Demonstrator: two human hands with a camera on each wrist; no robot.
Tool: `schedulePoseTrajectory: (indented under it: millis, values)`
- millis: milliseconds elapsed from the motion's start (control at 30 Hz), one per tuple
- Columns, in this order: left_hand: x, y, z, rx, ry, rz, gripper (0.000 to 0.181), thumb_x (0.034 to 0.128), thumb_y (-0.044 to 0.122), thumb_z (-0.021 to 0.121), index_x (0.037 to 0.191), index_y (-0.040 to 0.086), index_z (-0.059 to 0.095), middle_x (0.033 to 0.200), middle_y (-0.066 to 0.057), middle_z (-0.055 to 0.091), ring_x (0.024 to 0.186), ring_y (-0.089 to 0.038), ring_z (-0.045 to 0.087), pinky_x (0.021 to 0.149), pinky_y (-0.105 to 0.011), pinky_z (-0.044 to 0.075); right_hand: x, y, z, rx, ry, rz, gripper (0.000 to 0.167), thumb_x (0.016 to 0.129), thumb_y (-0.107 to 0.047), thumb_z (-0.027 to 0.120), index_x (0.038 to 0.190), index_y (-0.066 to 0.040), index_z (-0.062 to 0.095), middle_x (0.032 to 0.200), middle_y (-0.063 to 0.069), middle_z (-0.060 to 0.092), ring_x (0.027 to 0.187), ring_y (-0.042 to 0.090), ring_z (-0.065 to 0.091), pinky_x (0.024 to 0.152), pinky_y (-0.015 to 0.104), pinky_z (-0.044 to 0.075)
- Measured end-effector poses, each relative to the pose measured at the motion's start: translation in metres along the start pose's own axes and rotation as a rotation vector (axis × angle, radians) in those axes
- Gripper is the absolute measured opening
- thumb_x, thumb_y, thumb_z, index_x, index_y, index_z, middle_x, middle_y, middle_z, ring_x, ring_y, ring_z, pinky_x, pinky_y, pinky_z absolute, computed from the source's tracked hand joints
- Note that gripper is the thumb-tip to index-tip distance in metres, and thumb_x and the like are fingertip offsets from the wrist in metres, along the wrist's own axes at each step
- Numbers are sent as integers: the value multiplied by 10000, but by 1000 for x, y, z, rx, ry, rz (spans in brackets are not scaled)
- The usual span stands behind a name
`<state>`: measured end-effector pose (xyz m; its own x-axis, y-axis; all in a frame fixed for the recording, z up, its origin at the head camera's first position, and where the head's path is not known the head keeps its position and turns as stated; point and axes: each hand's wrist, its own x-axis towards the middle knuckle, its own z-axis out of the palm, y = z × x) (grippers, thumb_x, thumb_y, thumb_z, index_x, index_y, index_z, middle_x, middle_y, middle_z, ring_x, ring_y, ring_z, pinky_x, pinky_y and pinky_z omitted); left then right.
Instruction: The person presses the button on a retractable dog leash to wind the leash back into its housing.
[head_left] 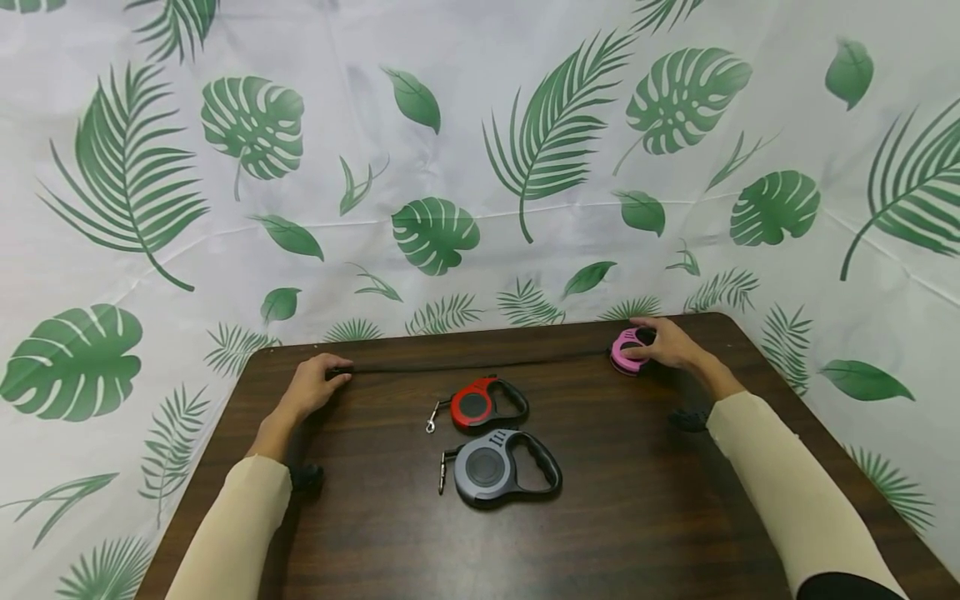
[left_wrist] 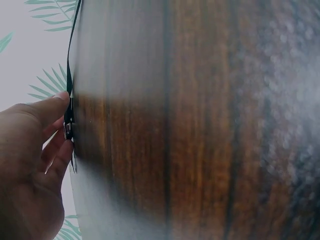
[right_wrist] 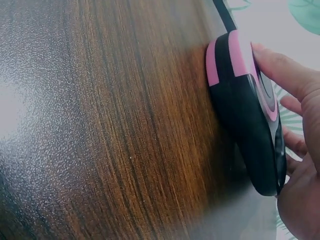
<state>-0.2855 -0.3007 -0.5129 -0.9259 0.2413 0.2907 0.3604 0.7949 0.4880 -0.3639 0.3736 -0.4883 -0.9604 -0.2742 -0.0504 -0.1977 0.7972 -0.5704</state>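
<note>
A pink and black retractable leash (head_left: pixel 627 351) is at the table's back right, held by my right hand (head_left: pixel 670 343). In the right wrist view the hand (right_wrist: pixel 300 100) grips the leash casing (right_wrist: pixel 240 95) from the side, thumb near its pink front. A thin black strap (head_left: pixel 480 365) runs from it across the back of the table to my left hand (head_left: pixel 312 384). The left wrist view shows the left hand (left_wrist: pixel 35 145) pinching the strap's end (left_wrist: pixel 69 112) by a small metal buckle or clip; the exact part is partly hidden by the fingers.
Between the arms, a red and black leash (head_left: pixel 473 405) with a metal clip lies on the brown wooden table (head_left: pixel 600 533). In front of it lies a grey and black leash (head_left: pixel 483 468). A white cloth with green leaves (head_left: pixel 450 108) hangs behind the table.
</note>
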Motion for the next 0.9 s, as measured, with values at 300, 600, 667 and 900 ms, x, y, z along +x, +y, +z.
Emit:
schedulePoseTrajectory:
  millis: [300,600,667,900]
  values:
    - [-1,2,0,8,-9,-3,215,951,27,770,1143,-70,766,1141,-259,708,1119,-494,650,1010,-636,486,-3,-2,-1,-22,-27,-3,963,896,-433,857,1556,107,409,1573,403,383,1443,568,373,1168,715,297]
    - [0,4,-1,18,-15,1,171,943,37,780,1083,-61,787,1078,-230,711,1057,-476,659,965,-635,504,-5,-2,-4,-32,-22,-29,981,859,-393,898,1540,127,420,1581,391,384,1450,547,375,1184,706,276]
    - [-1,3,-1,22,-14,1,163,939,40,784,1072,-54,792,1072,-226,715,1052,-475,661,961,-636,506,-5,-3,-5,-38,-19,-41,993,848,-397,907,1536,131,424,1576,391,391,1448,549,377,1180,706,282]
    - [0,4,-3,13,-29,1,149,933,36,790,1058,-46,798,1048,-208,725,991,-441,678,893,-605,542,-8,-4,-9,-77,0,-53,1024,822,-424,925,1540,117,435,1505,388,447,1335,496,471,1127,675,385]
